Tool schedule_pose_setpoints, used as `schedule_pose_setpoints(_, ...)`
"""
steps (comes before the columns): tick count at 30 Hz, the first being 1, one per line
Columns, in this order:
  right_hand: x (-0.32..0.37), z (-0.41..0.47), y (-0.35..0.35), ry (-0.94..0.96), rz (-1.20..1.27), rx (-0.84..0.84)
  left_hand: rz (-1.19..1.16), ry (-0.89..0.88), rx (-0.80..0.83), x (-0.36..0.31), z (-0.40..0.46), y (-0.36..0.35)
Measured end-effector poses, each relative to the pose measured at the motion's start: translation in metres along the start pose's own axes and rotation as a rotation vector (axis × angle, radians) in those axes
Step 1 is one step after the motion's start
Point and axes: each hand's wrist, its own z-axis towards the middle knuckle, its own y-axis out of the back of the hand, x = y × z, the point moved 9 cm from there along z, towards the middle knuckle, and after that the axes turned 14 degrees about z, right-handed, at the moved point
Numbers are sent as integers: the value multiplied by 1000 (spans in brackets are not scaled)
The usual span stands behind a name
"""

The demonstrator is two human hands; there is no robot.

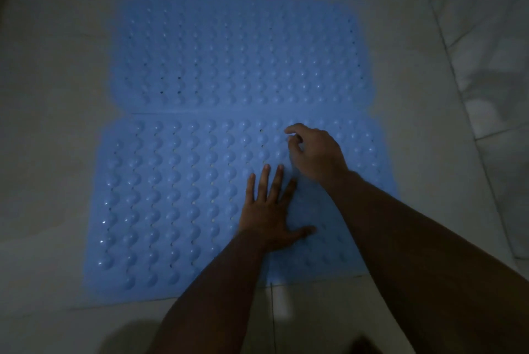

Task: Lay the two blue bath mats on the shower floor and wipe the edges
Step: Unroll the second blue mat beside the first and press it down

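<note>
Near mat [200, 204] is laid flat on tiled shower floor [57, 138], directly under both hands; far mat [237, 53] is butted edge-to-edge just beyond fingertips. Left hand [270, 210] is spread, palm down, pressed on near mat, prob. to seat suction cups & stop sliding. Right hand [317, 153], just ahead of left, is held w/ fingers curled; whether a bump is pinched cannot be told. No wiping cloth is seen; edges judged not yet wiped.

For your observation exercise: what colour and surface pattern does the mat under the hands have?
The near mat is light blue, covered in rows of raised round bumps with small holes between; the head view shows it.
</note>
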Motion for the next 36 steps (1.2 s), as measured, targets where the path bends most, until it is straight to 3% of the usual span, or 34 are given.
schedule_pose_setpoints(3,17,4,15,-97,-36,70,-98,-13,55,15,-1,29)
schedule_pose_setpoints(6,30,-4,7,-159,-11,60,-120,133,-237,63,-24,67)
schedule_pose_setpoints(8,42,-26,-19,-102,-70,47,-96,247,-335,97,-49,67)
schedule_pose_setpoints(10,50,-59,-58,7,-125,33,-47,328,-344,125,-66,56)
schedule_pose_setpoints(14,45,-113,-144,43,-286,203,8,408,-295,157,-84,40)
schedule_pose_setpoints(20,48,-125,-150,40,-348,133,32,387,-277,169,-84,35)
schedule_pose_setpoints(28,44,-117,-149,-14,-329,218,45,351,-266,178,-76,41)
schedule_pose_setpoints(32,57,-90,-130,-11,-284,162,33,270,-313,165,-75,47)
schedule_pose_setpoints(36,78,-30,-105,-151,-276,304,-46,190,-337,140,-68,38)
